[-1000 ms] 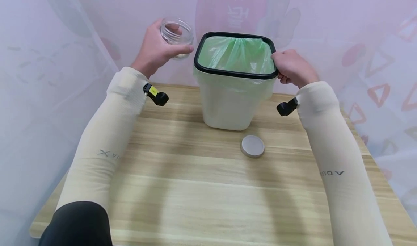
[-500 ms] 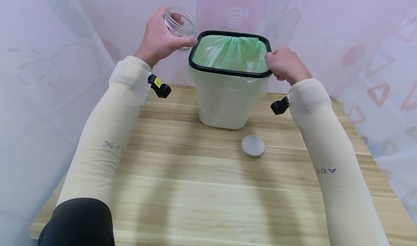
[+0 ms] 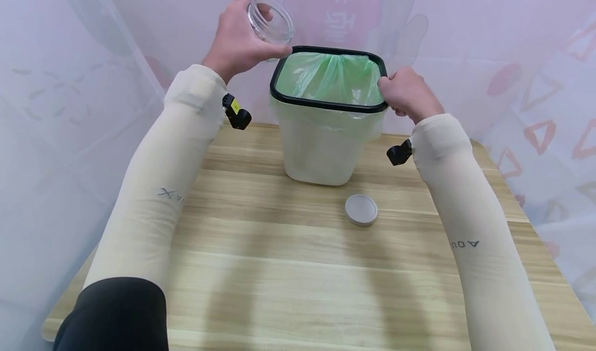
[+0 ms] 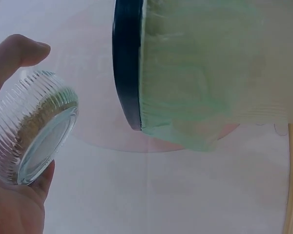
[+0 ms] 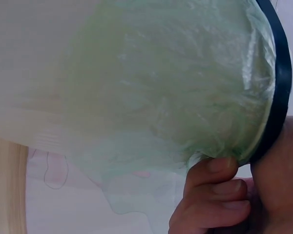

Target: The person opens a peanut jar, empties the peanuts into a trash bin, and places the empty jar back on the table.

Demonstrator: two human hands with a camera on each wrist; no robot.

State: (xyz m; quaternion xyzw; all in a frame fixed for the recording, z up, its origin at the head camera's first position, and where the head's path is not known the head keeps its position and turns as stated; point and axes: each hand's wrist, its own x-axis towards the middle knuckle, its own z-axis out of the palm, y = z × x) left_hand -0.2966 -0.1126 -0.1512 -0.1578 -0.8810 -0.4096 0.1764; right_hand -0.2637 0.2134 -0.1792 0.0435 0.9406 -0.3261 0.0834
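Observation:
My left hand (image 3: 238, 40) holds a clear glass jar (image 3: 274, 28) by its side, at the upper left of the bin's rim. In the left wrist view the ribbed jar (image 4: 39, 124) is tilted, with something brownish inside near its base; what that is cannot be made out. A white trash bin (image 3: 318, 147) stands on the table with a black rim and a green plastic liner (image 3: 332, 77). At the bin's right corner my right hand (image 3: 410, 93) grips the rim, fingers curled under its edge beside the liner, as the right wrist view shows.
A round grey lid (image 3: 361, 209) lies on the wooden table (image 3: 298, 268) in front of the bin. Patterned pale curtains (image 3: 465, 25) hang behind and at both sides. Each sleeve carries a small black wrist camera (image 3: 400, 153).
My left hand has raised the jar and moved it right, to the bin's rim, tilting it more. The bin and my right hand shifted slightly left, then stayed put.

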